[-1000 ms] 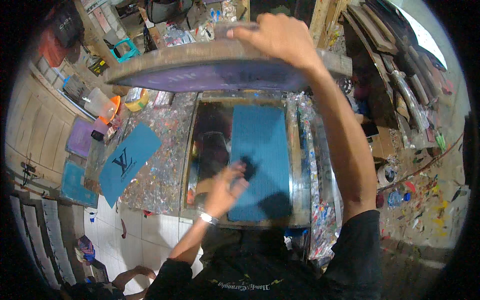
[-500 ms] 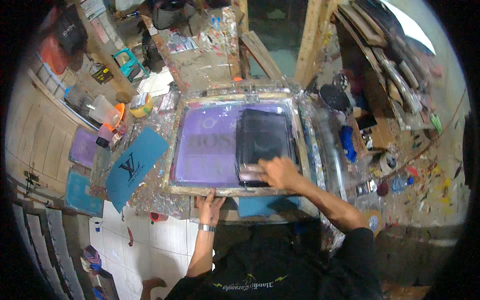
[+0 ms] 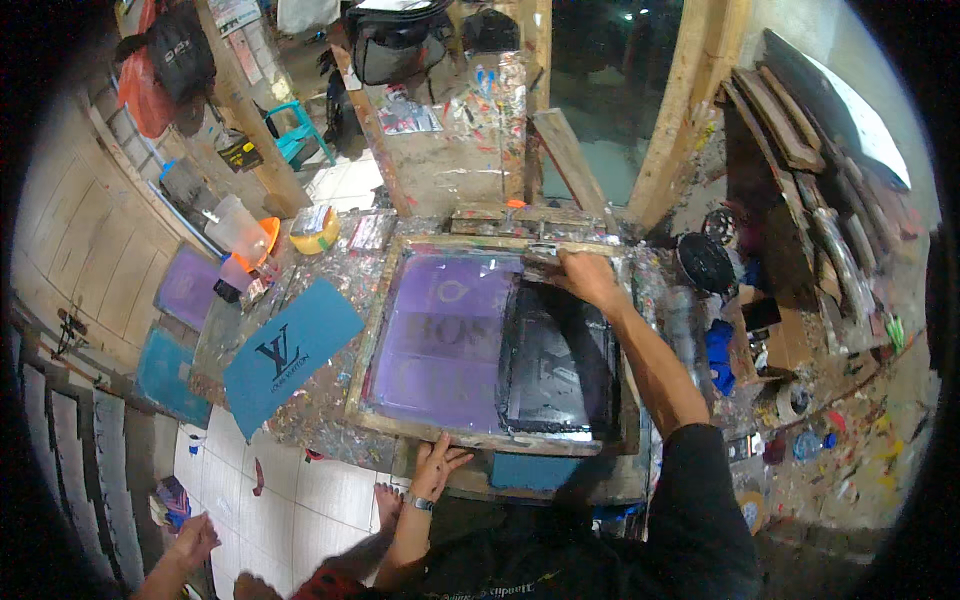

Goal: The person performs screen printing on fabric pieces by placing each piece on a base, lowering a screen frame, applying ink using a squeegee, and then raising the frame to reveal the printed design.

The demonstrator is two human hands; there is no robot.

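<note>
A wooden-framed printing screen (image 3: 437,345) with purple mesh lies on the worktable, black ink (image 3: 560,370) coating its right part. At the far end of the inked band, my right hand (image 3: 590,277) is closed around a squeegee (image 3: 542,257); the fingers partly hide it. My left hand (image 3: 437,468) rests at the near edge of the wooden frame, fingers spread, holding nothing. Beneath that near edge, part of a blue sheet (image 3: 537,470) shows. Left of the screen lies another blue sheet (image 3: 290,355) with a black printed logo.
Another person's hand (image 3: 195,540) is at the lower left. A yellow tape roll (image 3: 315,231) and a clear plastic jug (image 3: 237,230) stand at the table's back left. To the right are a black round container (image 3: 703,262), a blue cloth (image 3: 719,355) and a cardboard box (image 3: 785,325).
My right hand has moved the squeegee from the near side of the screen to its far side. My left hand stays at the near edge. Another person's hand has come into view.
</note>
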